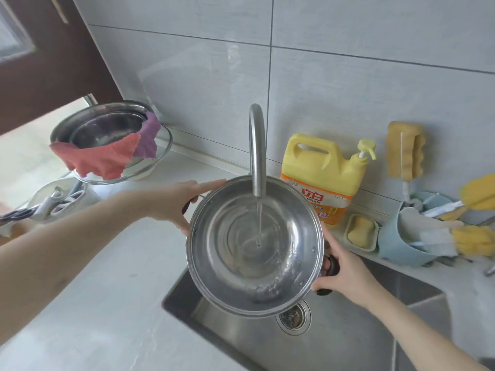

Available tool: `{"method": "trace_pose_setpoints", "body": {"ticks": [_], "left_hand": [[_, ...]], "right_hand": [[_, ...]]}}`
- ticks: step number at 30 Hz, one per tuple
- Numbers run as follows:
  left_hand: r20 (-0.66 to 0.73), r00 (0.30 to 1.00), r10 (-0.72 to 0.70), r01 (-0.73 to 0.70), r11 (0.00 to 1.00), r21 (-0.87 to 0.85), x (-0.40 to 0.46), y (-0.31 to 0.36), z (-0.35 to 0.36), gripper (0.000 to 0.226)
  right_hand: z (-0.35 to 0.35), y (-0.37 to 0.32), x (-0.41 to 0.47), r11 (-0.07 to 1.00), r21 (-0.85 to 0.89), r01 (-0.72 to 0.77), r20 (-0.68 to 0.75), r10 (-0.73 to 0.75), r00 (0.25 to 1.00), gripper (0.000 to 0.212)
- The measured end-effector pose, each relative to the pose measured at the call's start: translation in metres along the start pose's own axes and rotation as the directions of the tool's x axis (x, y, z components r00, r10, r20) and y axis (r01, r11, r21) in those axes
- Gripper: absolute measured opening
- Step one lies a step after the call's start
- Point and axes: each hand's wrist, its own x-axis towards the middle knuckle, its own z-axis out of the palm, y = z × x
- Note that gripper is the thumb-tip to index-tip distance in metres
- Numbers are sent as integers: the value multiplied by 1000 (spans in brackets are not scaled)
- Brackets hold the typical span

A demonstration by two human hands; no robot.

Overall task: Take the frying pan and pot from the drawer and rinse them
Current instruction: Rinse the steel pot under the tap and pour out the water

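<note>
- Pot [241, 263]: a steel pot being held over the sink [348, 330], just under the tap [256, 145]; a thin stream of water [258, 223] is falling from the spout into the middle of the pot's base, where a shallow layer of water is rippling
- Left hand [176, 202]: gripping the pot's left side, fingers lying along the outside of the rim and the thumb curling down beside a dark side handle [187, 206]
- Right hand [345, 271]: gripping the pot's right side, fingers wrapping round the other dark handle [332, 266], which is partly hidden
- Sink: its drain strainer [293, 318] is showing just below the pot's near rim
- Counter [93, 303]: pale surface lying to the left of the sink
- Bowls [107, 127]: steel bowls nesting in a glass bowl on the counter at far left, with a pink cloth [99, 159] and a purple cloth [148, 137] draping over the rim
- Detergent [321, 172]: yellow jug with a pump, standing against the tiled wall just right of the tap and behind the pot
- Sponge dish [361, 231]: small tray holding a yellow sponge, sitting just right of the jug
- Blue holder [401, 245]: sitting at far right, holding yellow-headed brushes [471, 239]
- Wall sponge [405, 151]: yellow, hanging on the tiles above the blue holder
</note>
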Motion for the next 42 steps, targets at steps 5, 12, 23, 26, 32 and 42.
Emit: {"method": "trace_pose_setpoints", "body": {"ticks": [5,12,23,26,32,42], "left_hand": [[-89,996,18,-39,971,-236,1,4,44,127],[218,970,109,-7,908,-419,12,27,57,122],[-98,994,48,-58,994,-95,0,26,44,127],[-236,971,35,-45,998,-41,1,31,70,125],[-447,891,81,-72,997,37,6,49,122,126],[-819,410,402,-146,915,376,-16,70,151,80]], "right_hand": [[-61,-42,1,983,-178,34,131,-10,991,129],[-114,-62,-2,945,-316,-87,364,205,909,117],[-43,-10,-29,988,-144,60,36,-55,998,129],[-48,1,-34,985,-151,83,1,-84,997,129],[-65,17,-56,922,-377,89,-58,-119,991,125],[-79,2,-121,577,-781,237,-128,-520,844,125]]}}
